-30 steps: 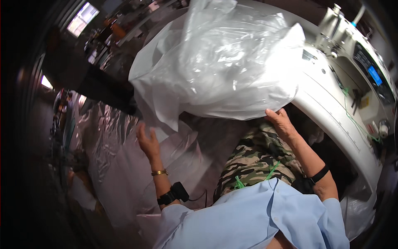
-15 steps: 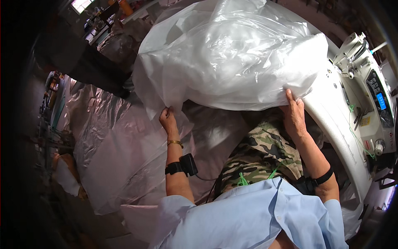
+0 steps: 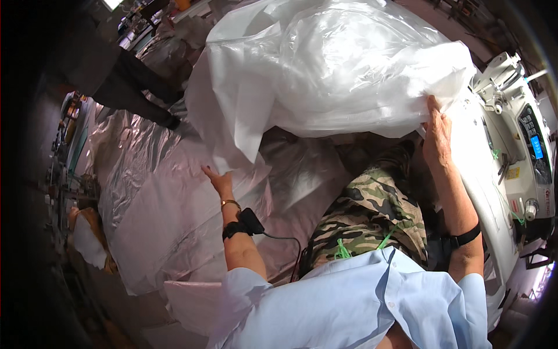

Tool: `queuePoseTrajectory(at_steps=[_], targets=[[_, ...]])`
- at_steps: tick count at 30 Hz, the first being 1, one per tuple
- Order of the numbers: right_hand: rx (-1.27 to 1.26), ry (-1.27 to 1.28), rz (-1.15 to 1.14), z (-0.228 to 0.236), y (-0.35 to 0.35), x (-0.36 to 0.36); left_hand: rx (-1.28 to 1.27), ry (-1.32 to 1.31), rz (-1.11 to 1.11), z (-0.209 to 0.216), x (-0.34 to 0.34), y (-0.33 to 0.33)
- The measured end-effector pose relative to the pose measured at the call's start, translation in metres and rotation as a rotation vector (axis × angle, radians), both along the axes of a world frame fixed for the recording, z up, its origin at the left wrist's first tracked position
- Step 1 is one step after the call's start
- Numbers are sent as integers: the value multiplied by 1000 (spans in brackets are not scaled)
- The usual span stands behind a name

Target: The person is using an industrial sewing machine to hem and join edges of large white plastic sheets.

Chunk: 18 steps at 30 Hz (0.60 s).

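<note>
A large translucent white plastic sheet (image 3: 343,75) lies bunched over the white sewing machine table (image 3: 474,168). Its near edge hangs down, with a pointed fold drooping at the left. Just below and left of that fold is my left hand (image 3: 218,181), open, fingers apart and holding nothing. My right hand (image 3: 437,134) grips the sheet's near right edge beside the table; part of its fingers is hidden by the plastic. The sewing machine (image 3: 526,128), with a lit blue display, stands to the right of the sheet.
More plastic sheeting (image 3: 168,215) covers the floor at the left. Another person's dark-trousered legs (image 3: 136,93) stand at the upper left. My camouflage-covered lap (image 3: 372,209) is close under the table edge. A cable (image 3: 285,238) runs from the strapped device on my left forearm.
My left hand has let go of the sheet's left corner and moved down and left, fingers spreading. My right hand has shifted up and right along with the sheet's edge.
</note>
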State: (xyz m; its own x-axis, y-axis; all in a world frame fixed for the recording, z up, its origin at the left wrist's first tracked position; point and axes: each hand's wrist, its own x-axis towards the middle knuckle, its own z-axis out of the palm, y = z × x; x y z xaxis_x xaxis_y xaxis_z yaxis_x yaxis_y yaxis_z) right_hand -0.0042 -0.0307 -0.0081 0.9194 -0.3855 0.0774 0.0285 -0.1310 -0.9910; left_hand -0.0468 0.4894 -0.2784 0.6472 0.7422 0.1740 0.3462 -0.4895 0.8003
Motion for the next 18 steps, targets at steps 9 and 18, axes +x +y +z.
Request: queuePoseTrajectory(at_steps=[9, 18], targets=[[-119, -194, -189, -18, -42, 40, -186, -85, -122, 104, 10, -9], [-4, -15, -102, -25, 10, 78, -888, -671, -556, 296, -54, -162]])
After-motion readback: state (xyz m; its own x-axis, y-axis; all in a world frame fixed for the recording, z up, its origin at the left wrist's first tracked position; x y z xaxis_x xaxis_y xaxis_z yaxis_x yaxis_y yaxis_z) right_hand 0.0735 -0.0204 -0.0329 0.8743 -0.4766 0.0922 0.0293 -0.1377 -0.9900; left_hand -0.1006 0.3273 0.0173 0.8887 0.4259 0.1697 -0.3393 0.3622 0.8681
